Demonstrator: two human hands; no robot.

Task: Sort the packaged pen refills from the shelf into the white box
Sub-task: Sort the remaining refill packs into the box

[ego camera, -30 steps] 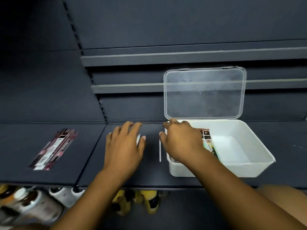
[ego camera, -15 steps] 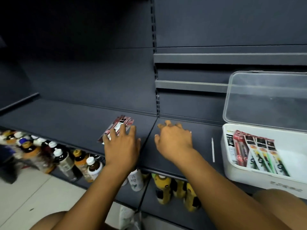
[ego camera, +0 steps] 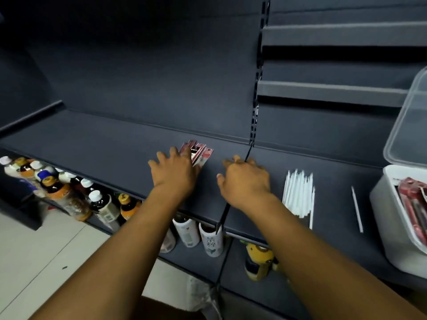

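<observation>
A small fan of red packaged pen refills (ego camera: 200,152) lies on the dark shelf (ego camera: 104,148). My left hand (ego camera: 174,172) lies flat over their near end, fingers spread and straight. Just to the right, my right hand (ego camera: 245,179) hovers low over the shelf with its fingers loosely bent and nothing in it. The white box (ego camera: 388,218) stands at the far right with its clear lid (ego camera: 409,121) up; several red refill packs (ego camera: 413,199) lean inside it.
A bunch of loose white refill tubes (ego camera: 299,195) lies right of my right hand, and a single white tube (ego camera: 357,209) nearer the box. Bottles (ego camera: 69,190) fill the lower shelf. Two narrow shelf rails (ego camera: 330,91) jut out above.
The view has swung left, away from the box. Both hands moved left along the shelf; my left hand now covers the red packs, and my right hand left the box.
</observation>
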